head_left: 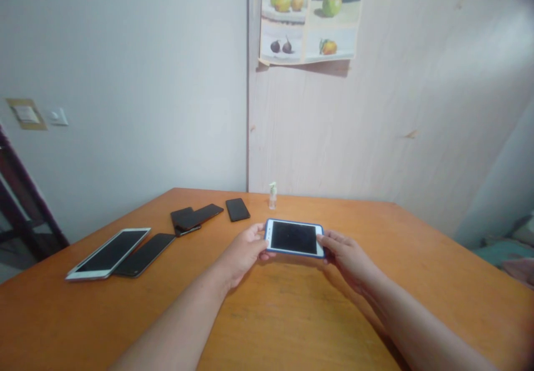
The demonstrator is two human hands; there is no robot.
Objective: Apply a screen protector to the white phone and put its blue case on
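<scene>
A white-faced smartphone point(294, 238) in a blue case is held sideways above the table, its dark screen facing up toward me. My left hand point(249, 248) grips its left end, thumb on the front edge and fingers underneath. At the other end, my right hand point(342, 253) is closed on it the same way, the thumb lying over the right edge of the screen. The phone's back and most of my fingertips are hidden beneath it.
On the wooden table point(267, 315), a white tablet point(109, 253) lies at left beside a dark phone point(146, 254). Farther back are two overlapping dark phones point(200, 215) and another black phone point(237, 209). A small clear spray bottle point(272, 197) stands near the wall.
</scene>
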